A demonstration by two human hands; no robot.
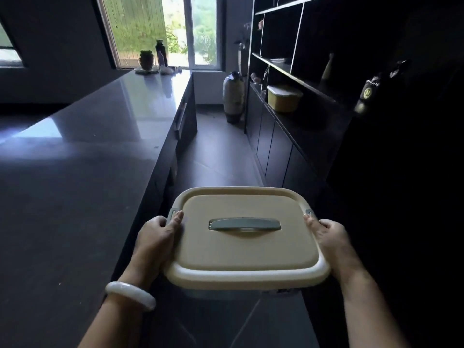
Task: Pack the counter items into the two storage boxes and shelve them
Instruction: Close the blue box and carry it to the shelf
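I hold a storage box (244, 249) with a beige lid and a grey handle in front of me, over the floor of the aisle. My left hand (157, 241) grips its left side by the grey clip, thumb on the lid. My right hand (331, 243) grips its right side the same way. A second box, yellow with a pale lid (283, 97), sits on the dark shelf unit at the right. The lid hides what is inside the held box.
A long dark counter (82, 151) runs along my left, with a potted plant (146, 59) and a bottle (161, 53) at its far end by the window. A tall vase (233, 96) stands on the floor ahead. Dark shelves (296, 69) line the right.
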